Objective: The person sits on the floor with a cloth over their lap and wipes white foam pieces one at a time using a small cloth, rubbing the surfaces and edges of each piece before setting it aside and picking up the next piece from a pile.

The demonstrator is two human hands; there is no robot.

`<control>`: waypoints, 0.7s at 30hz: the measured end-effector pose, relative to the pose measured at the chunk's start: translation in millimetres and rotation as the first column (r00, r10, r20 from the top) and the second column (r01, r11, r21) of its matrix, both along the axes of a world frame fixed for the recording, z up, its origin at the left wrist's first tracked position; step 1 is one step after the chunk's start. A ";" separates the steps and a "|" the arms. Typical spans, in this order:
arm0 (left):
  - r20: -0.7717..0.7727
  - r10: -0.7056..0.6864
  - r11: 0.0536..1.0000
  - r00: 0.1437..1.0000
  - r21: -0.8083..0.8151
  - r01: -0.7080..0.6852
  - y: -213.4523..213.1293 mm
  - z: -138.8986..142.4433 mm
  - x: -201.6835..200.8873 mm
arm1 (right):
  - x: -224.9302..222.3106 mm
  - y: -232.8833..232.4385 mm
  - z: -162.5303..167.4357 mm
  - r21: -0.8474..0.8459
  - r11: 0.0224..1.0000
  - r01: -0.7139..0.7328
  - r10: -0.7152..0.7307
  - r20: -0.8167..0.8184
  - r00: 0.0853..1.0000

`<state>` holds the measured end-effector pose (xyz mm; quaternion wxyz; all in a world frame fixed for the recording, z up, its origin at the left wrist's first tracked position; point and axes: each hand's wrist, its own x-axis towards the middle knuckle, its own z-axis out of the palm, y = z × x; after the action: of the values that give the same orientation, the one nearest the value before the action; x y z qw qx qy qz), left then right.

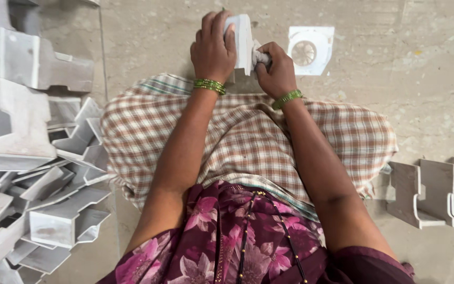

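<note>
No bins or boxes here, so nothing is actually sitting inside anything. On the far left there's just a loose heap of grey moulded parts [32, 173] (angular channel-looking pieces, stacked every which way) lying straight on the floor [426, 79]. The floor is pale, speckled concrete or stone, a bit scuffed, and it fills the whole view, no walls visible.

Moving toward the middle, a checked brown-and-white cloth [248, 142] is spread over the person's lap. Above it the left hand [214, 44] is curled around a white moulded piece [241, 42], fingers wrapped over its top edge, holding it upright just past the knees. The right hand [275, 68] is closed tight on a small wad of pale cloth [261, 57] pressed against the side of that piece. Green bangles [209, 85] on both wrists.

Just right of the hands, a square white part with a round fan-like grille [310, 50] lies flat on the floor, near but not touching. Far right, a short row of upright grey pieces [434, 194] stands well apart from everything.
</note>
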<state>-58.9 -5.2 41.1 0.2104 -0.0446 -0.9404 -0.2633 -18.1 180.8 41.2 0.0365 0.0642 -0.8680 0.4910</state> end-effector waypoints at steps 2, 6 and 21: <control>-0.015 0.005 1.000 1.000 0.013 -0.004 -4.2 3.1 1.6 | 9.4 -4.7 11.0 -0.071 0.993 -0.094 0.075 -0.235 0.969; -0.002 0.020 0.999 1.000 0.043 -0.020 -8.7 6.2 3.1 | 5.8 -9.2 -3.4 -0.042 0.997 -0.072 0.062 -0.205 0.977; 0.050 0.030 0.991 0.998 0.127 -0.036 -20.5 3.6 7.5 | 25.4 -22.0 2.8 0.119 0.990 -0.074 0.108 -0.311 0.944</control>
<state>-51.4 -25.7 44.8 0.1944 -0.0090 -0.9271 -0.3204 7.3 158.8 44.0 0.1492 0.1842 -0.8717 0.4290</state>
